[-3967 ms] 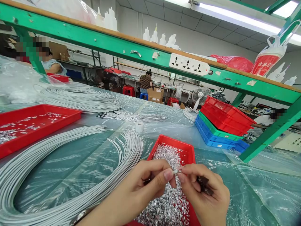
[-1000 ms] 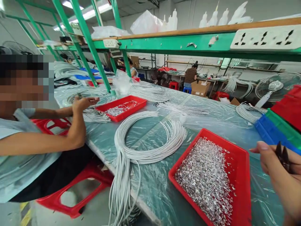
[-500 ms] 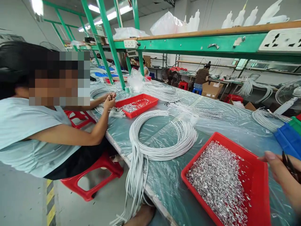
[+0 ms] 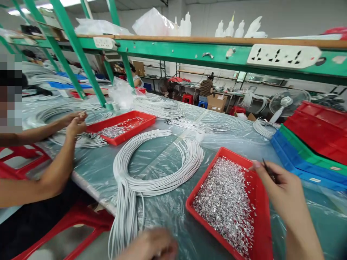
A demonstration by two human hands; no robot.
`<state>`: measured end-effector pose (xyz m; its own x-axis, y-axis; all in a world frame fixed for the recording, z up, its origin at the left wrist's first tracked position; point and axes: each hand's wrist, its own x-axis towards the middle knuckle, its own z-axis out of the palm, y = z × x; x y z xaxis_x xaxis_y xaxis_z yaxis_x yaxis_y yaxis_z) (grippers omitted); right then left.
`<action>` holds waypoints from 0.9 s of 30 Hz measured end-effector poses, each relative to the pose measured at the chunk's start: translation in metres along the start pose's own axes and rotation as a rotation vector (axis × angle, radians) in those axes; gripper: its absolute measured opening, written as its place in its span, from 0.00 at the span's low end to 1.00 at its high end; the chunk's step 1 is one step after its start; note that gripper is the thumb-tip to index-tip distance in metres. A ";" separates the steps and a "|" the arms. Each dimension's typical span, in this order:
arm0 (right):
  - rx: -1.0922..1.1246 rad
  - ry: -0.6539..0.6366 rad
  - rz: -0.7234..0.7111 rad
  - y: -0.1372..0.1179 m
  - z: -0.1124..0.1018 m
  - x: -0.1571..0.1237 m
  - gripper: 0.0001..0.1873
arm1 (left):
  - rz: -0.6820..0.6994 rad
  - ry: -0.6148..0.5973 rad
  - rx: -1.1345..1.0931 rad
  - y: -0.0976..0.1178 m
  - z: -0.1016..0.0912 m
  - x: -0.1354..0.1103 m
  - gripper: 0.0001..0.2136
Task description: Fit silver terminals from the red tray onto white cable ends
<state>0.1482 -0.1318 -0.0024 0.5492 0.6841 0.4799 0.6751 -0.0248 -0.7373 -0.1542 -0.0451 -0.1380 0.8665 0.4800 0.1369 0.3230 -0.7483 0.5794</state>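
Observation:
My right hand [image 4: 282, 191] is over the right rim of a red tray [image 4: 230, 153], its thumb near that rim. Its fingers are closed around a dark pointed tool [image 4: 267, 169], slim tip up; the exact kind is unclear. Small shiny metal pieces [image 4: 225, 202] cover most of the tray's floor. At the bottom edge my left hand [image 4: 151, 245] is smeared by motion, beside the loose ends of a coiled bundle of white cables [image 4: 159, 184]; whether it holds anything cannot be made out.
On the left, a co-worker's hands [image 4: 77, 122] are beside another red tray [image 4: 127, 139] of metal pieces. Stacked blue, green and red bins [image 4: 320, 137] stand at right. A green shelf beam [image 4: 184, 50] with power sockets crosses above. More cable bundles [image 4: 203, 126] lie farther back.
The view has swung to the right, so the bins at right show more fully. My left hand has come into view at the bottom. More of my right hand shows, still with the dark tool.

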 end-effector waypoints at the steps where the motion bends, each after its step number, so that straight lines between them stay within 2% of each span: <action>1: 0.004 -0.003 -0.007 -0.002 0.001 -0.001 0.18 | 0.031 -0.002 0.076 -0.008 -0.005 0.021 0.07; 3: 0.013 -0.005 -0.019 -0.003 0.000 -0.003 0.20 | 0.078 0.018 0.235 -0.024 -0.008 0.064 0.07; 5: 0.020 0.009 -0.031 -0.003 -0.003 -0.004 0.20 | 0.097 0.038 0.383 -0.037 -0.002 0.103 0.06; 8: 0.030 0.042 -0.043 -0.003 -0.009 -0.006 0.19 | 0.077 0.067 0.557 -0.048 0.015 0.134 0.07; 10: 0.037 0.054 -0.047 -0.002 -0.013 -0.006 0.20 | 0.052 0.093 0.634 -0.051 0.024 0.136 0.07; 12: 0.044 0.048 -0.046 -0.001 -0.014 -0.006 0.20 | 0.032 0.126 0.670 -0.052 0.026 0.130 0.06; 14: 0.054 0.034 -0.040 0.001 -0.013 -0.005 0.20 | 0.021 0.170 0.666 -0.054 0.019 0.122 0.06; 16: 0.069 0.021 -0.034 0.002 -0.010 -0.003 0.20 | 0.011 0.230 0.631 -0.056 0.007 0.119 0.11; 19: 0.092 -0.015 -0.025 0.003 -0.003 -0.001 0.20 | 0.000 0.322 0.529 -0.058 -0.011 0.124 0.17; 21: 0.104 -0.042 -0.024 0.002 0.000 0.000 0.20 | 0.001 0.355 0.432 -0.058 -0.019 0.132 0.16; 24: 0.114 -0.058 -0.027 0.002 0.003 0.000 0.20 | -0.002 0.360 0.263 -0.052 -0.022 0.143 0.14; 27: 0.120 -0.057 -0.027 0.004 0.002 0.000 0.19 | -0.001 0.318 0.077 -0.036 -0.019 0.141 0.11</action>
<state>0.1496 -0.1308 -0.0061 0.5005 0.7236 0.4753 0.6235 0.0797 -0.7778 -0.0512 0.0583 -0.1241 0.7081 0.5905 0.3872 0.3620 -0.7744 0.5189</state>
